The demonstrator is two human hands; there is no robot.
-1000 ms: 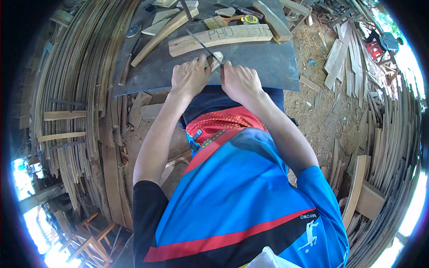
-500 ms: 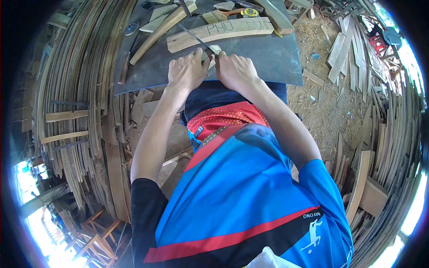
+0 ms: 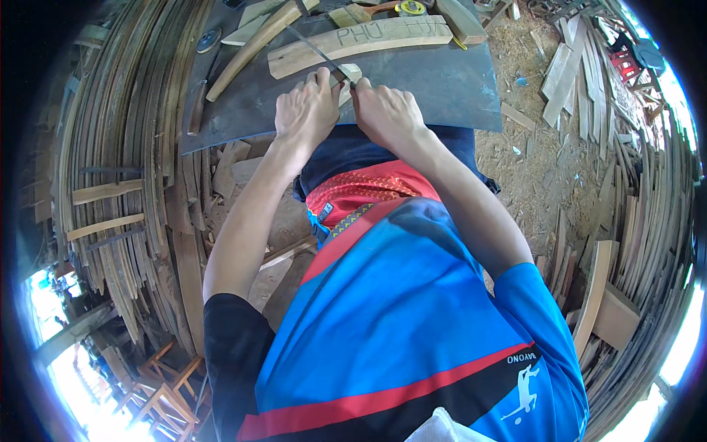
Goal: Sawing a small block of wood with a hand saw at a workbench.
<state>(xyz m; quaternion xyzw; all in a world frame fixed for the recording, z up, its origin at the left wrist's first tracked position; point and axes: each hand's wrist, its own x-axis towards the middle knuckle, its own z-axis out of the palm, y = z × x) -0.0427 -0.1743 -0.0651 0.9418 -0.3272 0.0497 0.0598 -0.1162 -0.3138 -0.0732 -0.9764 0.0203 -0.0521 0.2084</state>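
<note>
Both my hands are at the near edge of the dark tabletop (image 3: 449,96), side by side. My left hand (image 3: 305,110) is closed, its thumb side against a small pale wood piece (image 3: 351,71). Closed beside it, my right hand (image 3: 388,112) grips the near end of a long, thin, dark tool (image 3: 315,48), perhaps a file or narrow blade. The tool slants away to the far left, across the small wood piece. Its handle end is hidden by my fingers. Just beyond lies a curved wooden board (image 3: 317,57) with handwriting on it.
A long curved wood strip (image 3: 254,55), a brush (image 3: 352,15), a yellow tape measure (image 3: 411,8) and a wood block (image 3: 460,22) lie farther back. A dark-handled tool (image 3: 197,107) is at the left edge. Stacked planks (image 3: 125,110) stand left; loose boards (image 3: 563,77) lie right.
The view has shifted slightly, so the tabletop and its contents sit a little higher and farther left. Both hands keep their grip, and the thin tool still slants across the small wood piece.
</note>
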